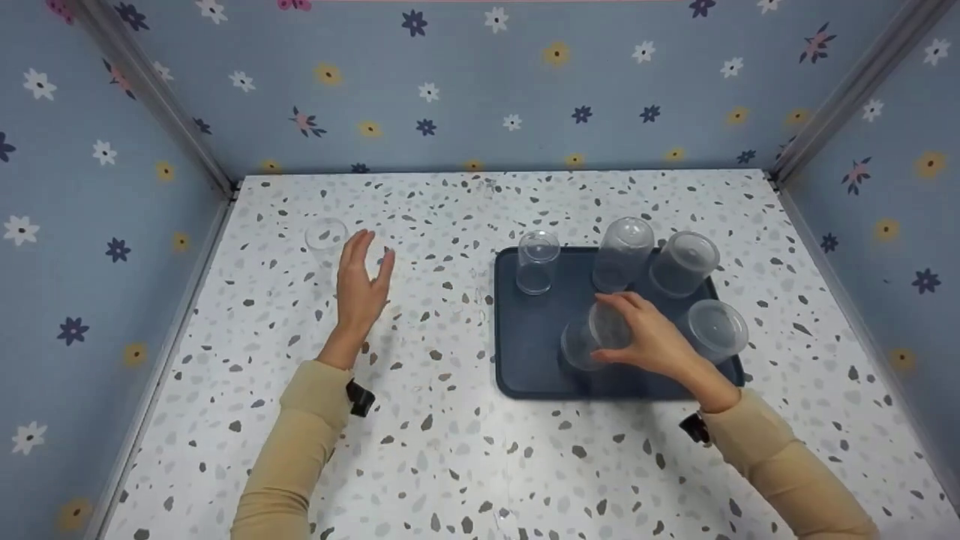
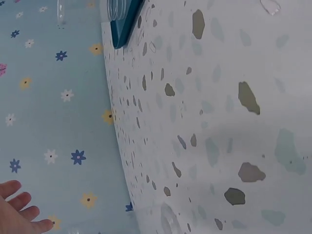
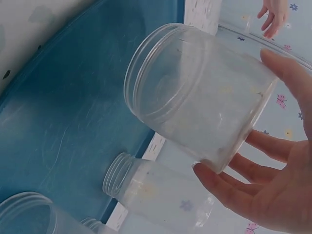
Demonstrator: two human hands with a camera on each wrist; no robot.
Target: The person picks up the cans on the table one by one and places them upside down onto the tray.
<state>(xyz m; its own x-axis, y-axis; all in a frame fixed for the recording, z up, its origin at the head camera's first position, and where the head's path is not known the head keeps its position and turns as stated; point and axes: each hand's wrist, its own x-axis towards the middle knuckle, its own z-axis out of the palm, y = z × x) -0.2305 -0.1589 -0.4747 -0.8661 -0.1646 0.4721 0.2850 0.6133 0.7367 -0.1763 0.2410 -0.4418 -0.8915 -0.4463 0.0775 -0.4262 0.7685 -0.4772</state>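
Note:
Over the dark blue tray, my right hand grips a clear plastic jar by its base, thumb on one side and fingers on the other. The jar's threaded mouth faces down toward the tray. My left hand is raised over the left part of the table, fingers extended and thumb apart, holding nothing. Just beyond its fingertips in the head view stands a clear, faint jar. In the left wrist view only the fingers show, at the lower left.
Several other clear jars stand upside down on the tray: a small jar at its back left, a tall jar, a wide jar and another jar at the right. Flowered panels enclose the speckled table at back and sides.

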